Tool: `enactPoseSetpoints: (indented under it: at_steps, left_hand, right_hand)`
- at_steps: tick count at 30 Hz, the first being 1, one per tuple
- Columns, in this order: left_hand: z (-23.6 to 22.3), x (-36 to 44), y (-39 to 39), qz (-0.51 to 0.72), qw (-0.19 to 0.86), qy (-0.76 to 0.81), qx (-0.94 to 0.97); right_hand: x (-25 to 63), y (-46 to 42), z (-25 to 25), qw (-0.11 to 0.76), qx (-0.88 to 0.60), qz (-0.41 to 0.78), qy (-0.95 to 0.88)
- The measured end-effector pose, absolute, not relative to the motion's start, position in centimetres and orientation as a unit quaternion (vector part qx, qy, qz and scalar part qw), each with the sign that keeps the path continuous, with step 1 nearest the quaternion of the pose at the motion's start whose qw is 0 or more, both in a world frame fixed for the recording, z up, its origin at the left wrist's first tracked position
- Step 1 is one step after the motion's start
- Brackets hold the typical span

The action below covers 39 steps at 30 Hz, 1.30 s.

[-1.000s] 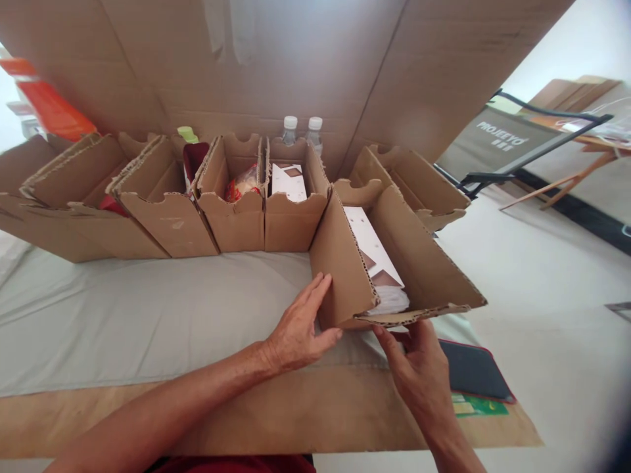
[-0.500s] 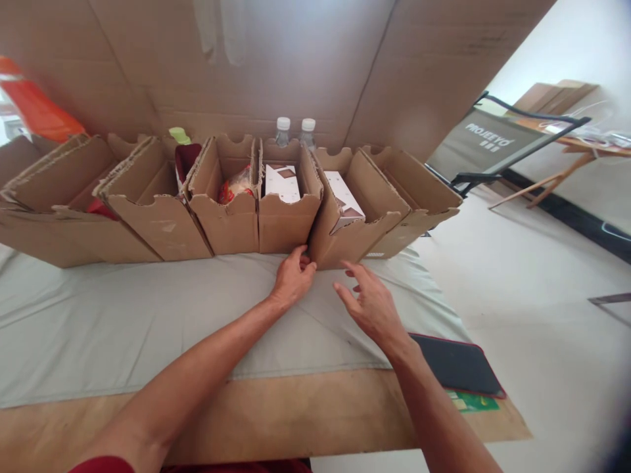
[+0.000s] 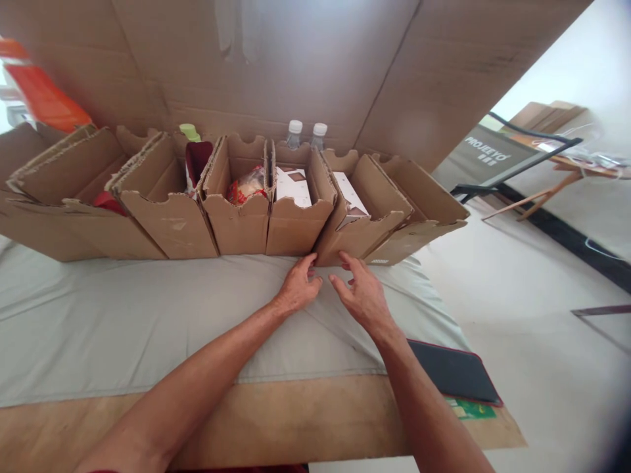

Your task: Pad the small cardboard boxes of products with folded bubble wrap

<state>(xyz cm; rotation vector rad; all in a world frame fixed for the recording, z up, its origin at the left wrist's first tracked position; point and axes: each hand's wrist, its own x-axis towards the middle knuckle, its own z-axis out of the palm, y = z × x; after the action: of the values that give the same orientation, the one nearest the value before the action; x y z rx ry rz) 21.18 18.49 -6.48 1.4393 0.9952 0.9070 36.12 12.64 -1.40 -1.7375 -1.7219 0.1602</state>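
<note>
Several open-topped cardboard boxes stand in a row on a grey cloth [image 3: 162,328]. My left hand [image 3: 298,286] is open, its index fingertip at the lower left front corner of a cardboard box [image 3: 340,244] that holds a white carton [image 3: 349,194]. My right hand [image 3: 363,293] is open beside it, thumb and fingers apart, fingertips at the lower front of that same box; whether they touch it I cannot tell. Left of this box stands a cardboard box [image 3: 296,230] with another white carton [image 3: 292,186]. To its right is the end box [image 3: 409,240], set at an angle.
Other boxes hold a red-and-clear packet [image 3: 248,186], a dark red item [image 3: 198,163] and a red item [image 3: 109,202]. Two white-capped bottles [image 3: 294,134] stand behind, before a cardboard wall [image 3: 305,72]. A dark flat pad [image 3: 453,371] lies by the table's right edge; a folding chair [image 3: 486,154] is beyond.
The view has shifted slightly. My right hand has come closer to my left hand and to the box front. My left hand stays at the box's corner.
</note>
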Motion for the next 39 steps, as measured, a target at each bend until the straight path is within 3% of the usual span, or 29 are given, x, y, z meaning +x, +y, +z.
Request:
enactPoseSetpoints:
  at_steps: [8,14,29,33,36,39]
  left_hand:
    - [-6.5,21.2,18.0,0.392,0.515,0.416,0.639]
    - [-6.2,21.1,17.3,0.37,0.476,0.402,0.689]
    - [-4.9,21.4,18.5,0.263,0.405,0.402,0.778]
    - [-4.1,18.6,16.2,0.212,0.396,0.359,0.818]
    - [-3.7,15.2,12.5,0.173,0.39,0.318,0.847]
    - [-2.9,11.8,8.2,0.12,0.389,0.297,0.864]
  right_hand:
    - [39.6,12.2,4.9,0.432,-0.692,-0.067,-0.575]
    - [41.1,15.5,9.4,0.271,-0.727,-0.044,-0.63]
    - [40.5,16.1,9.0,0.248,-0.768,-0.088,-0.584]
    - [38.3,13.9,10.2,0.328,-0.732,-0.112,-0.586]
    - [34.8,13.0,11.1,0.372,-0.661,-0.065,-0.648]
    - [31.1,14.5,11.3,0.311,-0.625,0.027,-0.716]
